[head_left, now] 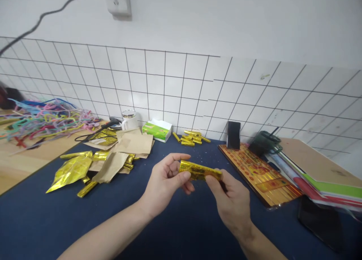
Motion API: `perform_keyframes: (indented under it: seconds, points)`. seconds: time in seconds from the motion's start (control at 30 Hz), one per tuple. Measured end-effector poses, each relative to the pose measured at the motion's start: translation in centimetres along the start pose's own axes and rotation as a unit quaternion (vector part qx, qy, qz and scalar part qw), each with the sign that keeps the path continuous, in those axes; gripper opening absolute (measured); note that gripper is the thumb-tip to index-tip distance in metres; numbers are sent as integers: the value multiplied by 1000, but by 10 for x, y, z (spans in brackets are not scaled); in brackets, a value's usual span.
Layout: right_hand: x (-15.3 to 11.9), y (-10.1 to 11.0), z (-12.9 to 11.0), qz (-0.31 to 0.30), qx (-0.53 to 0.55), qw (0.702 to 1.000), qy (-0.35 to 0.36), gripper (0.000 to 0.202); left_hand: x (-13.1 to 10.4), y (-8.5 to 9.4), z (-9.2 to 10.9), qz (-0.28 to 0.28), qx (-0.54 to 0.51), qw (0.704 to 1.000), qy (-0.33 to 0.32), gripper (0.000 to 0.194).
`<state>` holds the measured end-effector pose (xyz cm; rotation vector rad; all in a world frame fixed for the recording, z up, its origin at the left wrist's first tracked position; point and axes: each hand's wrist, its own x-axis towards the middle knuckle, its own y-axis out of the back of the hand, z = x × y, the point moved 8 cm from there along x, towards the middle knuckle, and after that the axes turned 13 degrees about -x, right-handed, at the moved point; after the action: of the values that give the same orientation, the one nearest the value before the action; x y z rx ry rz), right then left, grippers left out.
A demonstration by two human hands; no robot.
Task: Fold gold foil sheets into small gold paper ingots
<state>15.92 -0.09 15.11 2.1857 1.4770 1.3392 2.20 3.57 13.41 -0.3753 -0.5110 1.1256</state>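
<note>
Both hands hold a roll of shiny gold foil paper [195, 169] just above the dark blue table, its length lying roughly crosswise. My left hand [166, 179] grips the left end, the thumb pressed on its near side and the fingers behind. At the other end, my right hand [230, 198] pinches the roll with the thumb along the front; its fingers are partly hidden behind. Beyond the hands, near the wall, lies a small pile of thin gold rolls [192, 138].
Brown paper pieces [134, 143] and crumpled gold foil [72, 171] lie at left. Behind stand a white mug [129, 120] and a green tissue pack [157, 130]. Colourful pipe cleaners [53, 120] cover the wooden surface. To the right are a phone [233, 135], a red-gold packet [261, 175] and stacked folders [325, 169].
</note>
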Motion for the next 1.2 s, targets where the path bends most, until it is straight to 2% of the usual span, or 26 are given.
perform_keyframes:
  seconds: [0.17, 0.33, 0.43, 0.53, 0.7, 0.83, 0.93, 1.07, 1.2]
  points:
    - [-2, 2, -11, 28, -73, 994, 75, 27, -1, 10, 3, 61, -11, 996, -56, 34]
    - [-3, 1, -18, 32, -109, 987, 114, 30, -5, 9, 14, 82, 69, 987, -119, 30]
    - [-7, 8, -30, 83, -143, 971, 171, 30, -4, 11, 16, 97, 112, 983, -112, 35]
    - [-9, 11, -34, 97, -150, 967, 183, 29, -1, 13, 16, 92, 135, 982, -94, 26]
    - [-3, 8, -25, 21, -105, 986, 132, 28, -3, 14, 25, 96, 188, 968, -139, 21]
    - [-1, 6, -17, -24, -60, 994, 87, 26, -6, 11, 30, 93, 219, 958, -163, 29]
    - [-1, 6, -13, -43, -23, 997, 59, 28, -4, 10, 29, 84, 227, 961, -133, 34]
    - [-2, -2, -3, -92, 39, 995, 3, 33, 2, 10, 20, 49, 227, 971, -63, 19]
    - [-2, -9, 11, -134, 98, 984, -56, 35, 4, 7, 18, 25, 215, 975, -50, 12]
